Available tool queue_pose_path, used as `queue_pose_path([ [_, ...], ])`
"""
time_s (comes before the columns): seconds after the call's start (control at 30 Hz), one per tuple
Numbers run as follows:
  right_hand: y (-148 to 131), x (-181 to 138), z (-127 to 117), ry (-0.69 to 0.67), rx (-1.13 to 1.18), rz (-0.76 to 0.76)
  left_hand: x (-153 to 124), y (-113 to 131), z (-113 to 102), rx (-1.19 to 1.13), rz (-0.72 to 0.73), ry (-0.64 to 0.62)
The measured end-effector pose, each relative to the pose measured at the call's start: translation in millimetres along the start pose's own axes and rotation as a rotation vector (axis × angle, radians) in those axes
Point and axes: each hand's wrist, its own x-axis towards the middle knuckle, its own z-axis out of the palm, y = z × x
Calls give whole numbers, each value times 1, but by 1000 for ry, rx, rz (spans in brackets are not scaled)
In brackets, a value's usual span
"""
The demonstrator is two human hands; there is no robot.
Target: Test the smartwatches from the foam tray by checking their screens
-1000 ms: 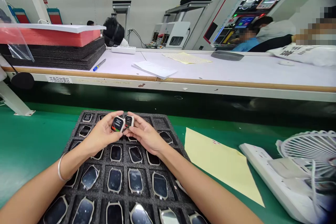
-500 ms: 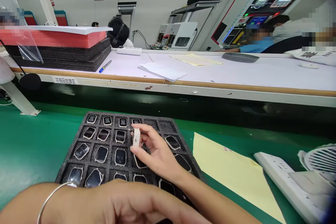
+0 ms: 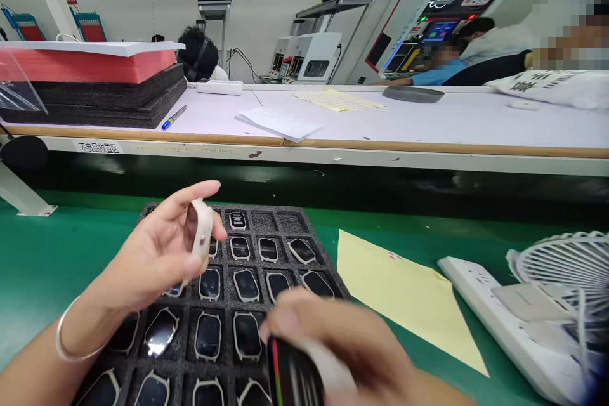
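My left hand (image 3: 157,247), with a silver bangle at the wrist, grips a pale smartwatch case (image 3: 203,228) edge-on between thumb and fingers, above the left part of the foam tray. Closer to me, my right hand (image 3: 352,336) is closed around another smartwatch (image 3: 292,374), its dark screen lit with coloured marks; motion blurs this hand. Beneath both hands lies the black foam tray (image 3: 280,221), its pockets holding many strapless watch cases (image 3: 208,336). One watch in the back row (image 3: 237,221) shows white text on its screen.
Right of the tray lie a yellow sheet (image 3: 399,292) and a white power strip (image 3: 499,323) beside a white fan (image 3: 566,266). A raised shelf (image 3: 200,124) runs behind, bearing stacked foam (image 3: 90,95), a pen (image 3: 174,118) and papers (image 3: 280,124). People sit beyond.
My left hand has risen from the foreground to above the tray's left side, showing a watch case. My right hand has drawn back from the tray towards me. The view has shifted slightly right.
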Motion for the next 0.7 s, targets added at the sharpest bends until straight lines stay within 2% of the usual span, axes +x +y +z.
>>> queue_pose_path([
  [0.07, 22, 15, 7, 107, 282, 54, 14, -14, -10, 86, -41, 159],
  [0.1, 35, 23, 11, 192, 445, 164, 20, -23, -15, 131, -73, 248],
  [0.2, 77, 42, 20, 211, 903, 609, 32, -51, -32, 233, -147, 416],
  [0.27, 99, 47, 20, 285, 1056, 827, 35, -66, -41, 260, -202, 454],
  [0.33, 114, 48, 17, 334, 1113, 934, 35, -75, -47, 233, -248, 453],
  [0.43, 122, 45, 15, 368, 1147, 959, 36, -76, -48, 133, -272, 456],
  [0.53, 117, 48, 15, 374, 1108, 947, 38, -69, -43, 56, -273, 475],
  [0.63, 97, 54, 8, 332, 1036, 889, 35, -51, -35, 34, -215, 500],
  [0.7, 75, 57, -6, 334, 972, 775, 27, -33, -29, 43, -98, 522],
])
